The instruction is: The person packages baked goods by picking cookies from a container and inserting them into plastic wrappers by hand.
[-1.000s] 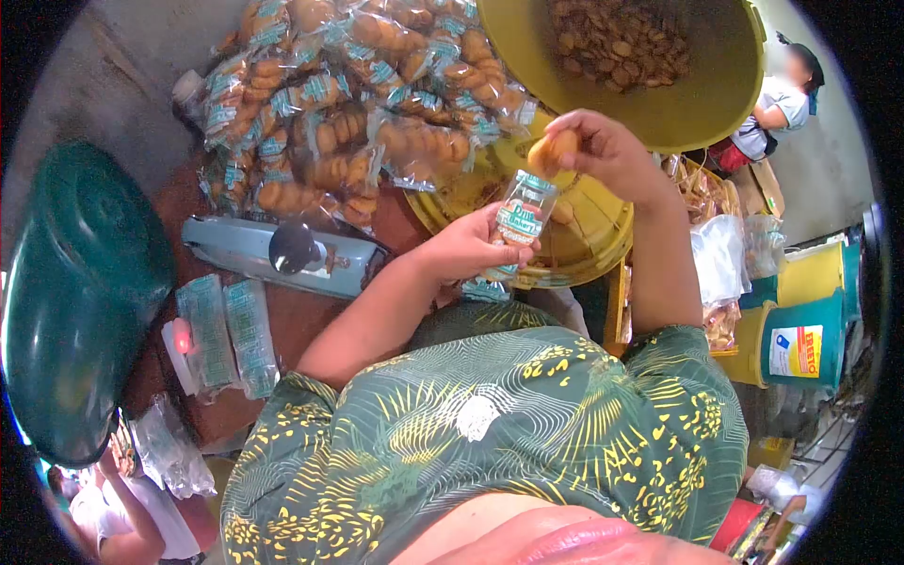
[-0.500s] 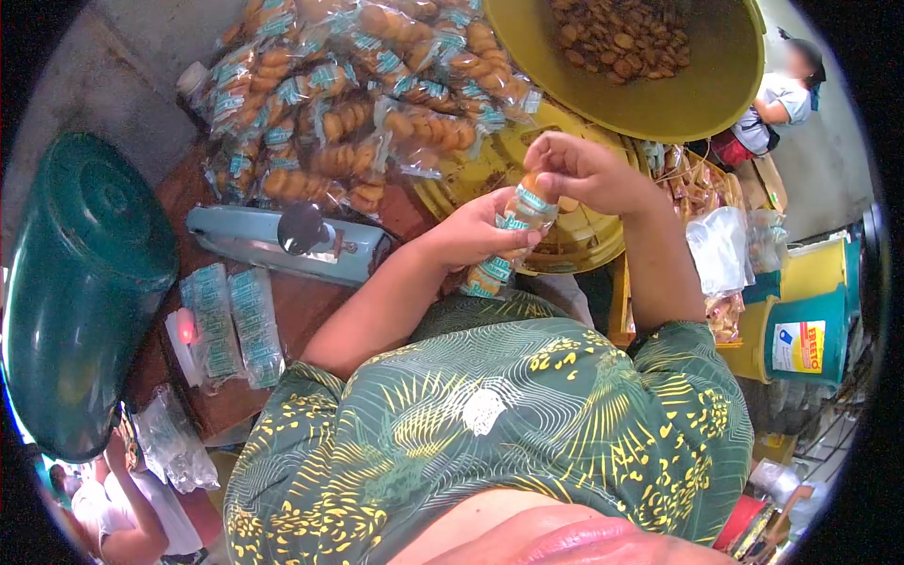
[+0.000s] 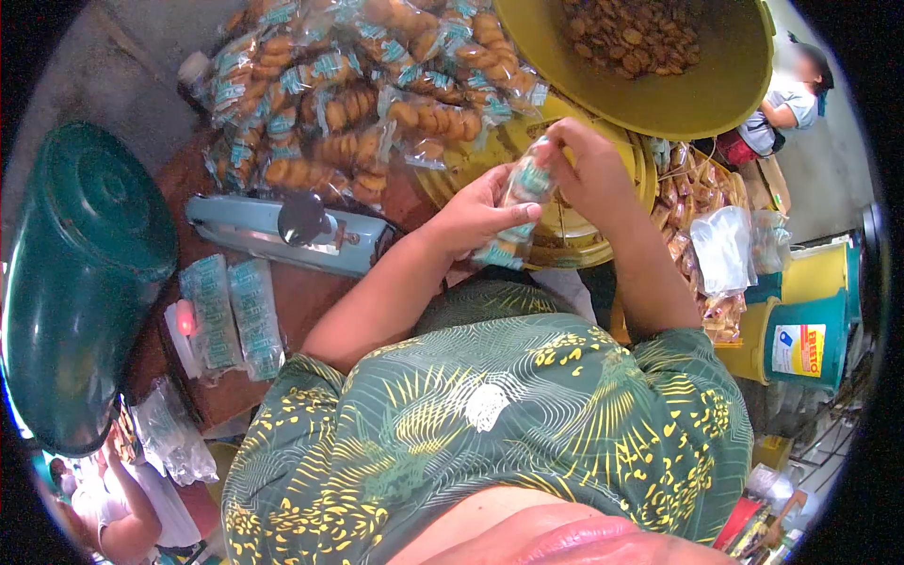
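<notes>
A clear plastic bag [image 3: 528, 188] with turquoise print, holding round cookies, is tilted in front of my chest. My left hand [image 3: 476, 215] is wrapped round its middle, thumb across the front. At the bag's upper end are the closed fingers of my right hand [image 3: 586, 168], which partly hide its mouth. Beneath both hands lies a round yellow lid [image 3: 579, 247]. Beyond it, a yellow tub [image 3: 537, 56] contains many loose brown cookies [image 3: 631, 40]. Filled cookie packs [image 3: 339, 108] are piled to the left of the tub.
A blue-grey bag sealer [image 3: 254, 226] lies left on the brown table [image 3: 221, 400], near flat printed bags [image 3: 254, 315]. A large green container [image 3: 89, 282] stands at far left. Packaged goods [image 3: 692, 193] and teal and yellow buckets [image 3: 815, 339] are at right. Other people appear at both edges.
My right hand has shifted slightly down and right, its fingers now at the bag's upper end. A cookie visible at the mouth before is no longer exposed. The bag stands more upright.
</notes>
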`<state>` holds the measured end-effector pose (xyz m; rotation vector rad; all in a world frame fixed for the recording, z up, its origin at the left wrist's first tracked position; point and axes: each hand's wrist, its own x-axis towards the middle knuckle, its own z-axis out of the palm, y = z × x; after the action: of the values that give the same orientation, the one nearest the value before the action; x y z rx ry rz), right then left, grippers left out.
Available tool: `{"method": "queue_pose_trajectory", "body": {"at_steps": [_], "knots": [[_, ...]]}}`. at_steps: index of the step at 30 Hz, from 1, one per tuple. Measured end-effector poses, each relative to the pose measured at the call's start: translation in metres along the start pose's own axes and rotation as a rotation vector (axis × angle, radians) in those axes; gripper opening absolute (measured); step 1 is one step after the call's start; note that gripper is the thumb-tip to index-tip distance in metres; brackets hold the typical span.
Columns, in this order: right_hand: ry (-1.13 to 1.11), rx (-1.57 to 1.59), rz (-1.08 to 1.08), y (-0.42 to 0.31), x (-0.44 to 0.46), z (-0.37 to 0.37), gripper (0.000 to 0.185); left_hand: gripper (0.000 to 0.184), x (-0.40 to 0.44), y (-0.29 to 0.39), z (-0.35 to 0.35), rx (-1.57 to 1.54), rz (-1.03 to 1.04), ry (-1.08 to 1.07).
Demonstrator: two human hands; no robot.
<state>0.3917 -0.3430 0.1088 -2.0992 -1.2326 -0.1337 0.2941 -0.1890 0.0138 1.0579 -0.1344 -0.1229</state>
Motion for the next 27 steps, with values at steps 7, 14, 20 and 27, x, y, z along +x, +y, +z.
{"method": "queue_pose_trajectory", "body": {"at_steps": [7,14,20,27], "knots": [[0.298,0.034,0.079,0.014,-0.001,-0.014,0.022,0.072,-0.004,0.012,-0.002,-0.308,0.126,-0.045],[0.416,0.222,0.102,0.029,-0.007,-0.005,0.020,0.074,-0.009,0.014,0.008,-0.535,0.224,-0.130],[0.345,0.172,0.172,0.029,-0.010,-0.004,0.022,0.066,-0.006,0.015,0.006,-0.546,0.229,0.003],[0.299,0.471,0.100,0.038,-0.018,0.002,0.027,0.055,-0.008,0.012,0.010,-0.258,0.204,0.078]]}}
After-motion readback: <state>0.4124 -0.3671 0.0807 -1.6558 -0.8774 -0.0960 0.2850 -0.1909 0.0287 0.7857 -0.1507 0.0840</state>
